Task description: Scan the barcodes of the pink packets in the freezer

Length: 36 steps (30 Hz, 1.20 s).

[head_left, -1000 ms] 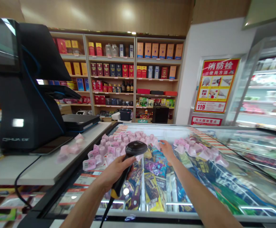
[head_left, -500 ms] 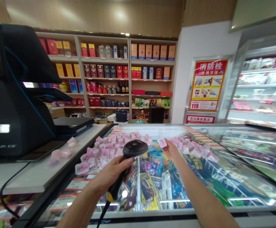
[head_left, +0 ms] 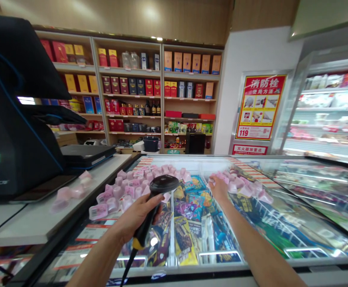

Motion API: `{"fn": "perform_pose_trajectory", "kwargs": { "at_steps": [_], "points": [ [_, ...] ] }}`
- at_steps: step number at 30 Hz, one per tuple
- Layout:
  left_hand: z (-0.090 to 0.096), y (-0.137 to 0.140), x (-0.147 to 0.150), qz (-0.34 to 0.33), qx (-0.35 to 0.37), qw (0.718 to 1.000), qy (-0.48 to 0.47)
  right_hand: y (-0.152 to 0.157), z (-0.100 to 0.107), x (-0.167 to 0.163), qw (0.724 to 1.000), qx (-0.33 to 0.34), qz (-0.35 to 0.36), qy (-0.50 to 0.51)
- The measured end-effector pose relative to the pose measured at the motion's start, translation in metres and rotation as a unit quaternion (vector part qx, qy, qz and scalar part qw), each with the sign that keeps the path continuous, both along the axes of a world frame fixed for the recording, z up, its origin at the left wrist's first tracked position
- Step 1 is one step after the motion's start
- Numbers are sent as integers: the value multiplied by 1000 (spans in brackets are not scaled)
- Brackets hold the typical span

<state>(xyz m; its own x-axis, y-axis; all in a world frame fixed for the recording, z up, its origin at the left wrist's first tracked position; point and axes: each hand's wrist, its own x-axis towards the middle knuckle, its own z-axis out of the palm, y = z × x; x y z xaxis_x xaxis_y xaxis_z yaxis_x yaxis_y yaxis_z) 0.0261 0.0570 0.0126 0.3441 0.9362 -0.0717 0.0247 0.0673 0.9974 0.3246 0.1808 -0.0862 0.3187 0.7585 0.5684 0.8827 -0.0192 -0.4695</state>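
Observation:
My left hand [head_left: 140, 217] is wrapped round the handle of a black handheld barcode scanner [head_left: 164, 183], its head tilted over the glass freezer top [head_left: 188, 161]. A cable runs down from the yellow-banded grip. Beside the right-hand cluster of small pink plastic cups [head_left: 248, 190], my right hand [head_left: 220, 189] has its fingers bent together at a pink cup [head_left: 222, 176], which the hand partly hides. A larger group of pink cups [head_left: 128, 190], some with barcode labels, lies on the glass behind and left of the scanner.
A black checkout terminal [head_left: 15, 111] stands on a white counter [head_left: 42, 223] at left, with several pink cups [head_left: 72, 192] near its edge. Bagged frozen goods [head_left: 191, 211] show through the glass. Shelves of boxes [head_left: 132, 87] line the back, and a refrigerated case [head_left: 332, 107] stands right.
My right hand has turned and lowered toward the right-hand cups; the labelled cup it held up is now largely out of sight. The scanner has shifted slightly left in view.

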Motion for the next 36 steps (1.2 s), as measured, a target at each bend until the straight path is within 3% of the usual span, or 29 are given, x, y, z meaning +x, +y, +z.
{"fn": "perform_pose_trajectory", "kwargs": {
  "at_steps": [6,11,14,17,21,26,30,36],
  "points": [
    [-6,4,-11,29,0,1000,6,0,-4,14,998,-2,-64,-28],
    [-9,8,-18,36,6,999,27,1,1,13,991,63,-118,-14],
    [-10,9,-19,26,4,999,20,17,14,-14,997,71,-30,-10],
    [-11,8,-21,19,17,999,28,42,25,-50,997,10,72,-1],
    [-13,6,-26,21,25,998,46,64,23,-82,990,-76,113,-35],
    [-14,5,-27,15,16,1000,17,58,14,-75,990,-96,98,-35],
    [-15,6,-21,5,7,1000,4,49,14,-58,995,-61,41,61],
    [-9,0,-19,5,18,1000,20,46,2,-73,982,-28,170,72]
  ]
}}
